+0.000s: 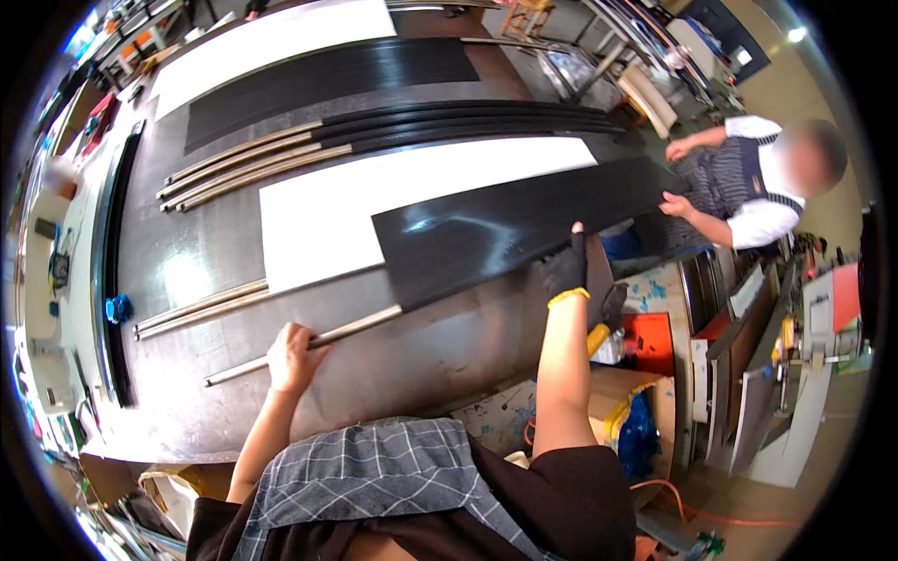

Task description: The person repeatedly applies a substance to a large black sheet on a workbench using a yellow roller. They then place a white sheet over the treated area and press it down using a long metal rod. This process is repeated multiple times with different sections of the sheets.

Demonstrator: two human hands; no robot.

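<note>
Left hand (295,358) closed round a metal rod (304,346) on the steel table (402,360), gloved right hand (566,266) pinching the black sheet (514,224) edge, co-worker's hand (675,203) on far end; sheet part-lifted, not yet placed.

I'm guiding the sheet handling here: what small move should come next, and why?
Probably lift the black sheet at the near end, level with the co-worker's hand. The gloved right hand grips its near edge and the co-worker holds the far end, while the left hand rests on a metal rod beside it.
</note>
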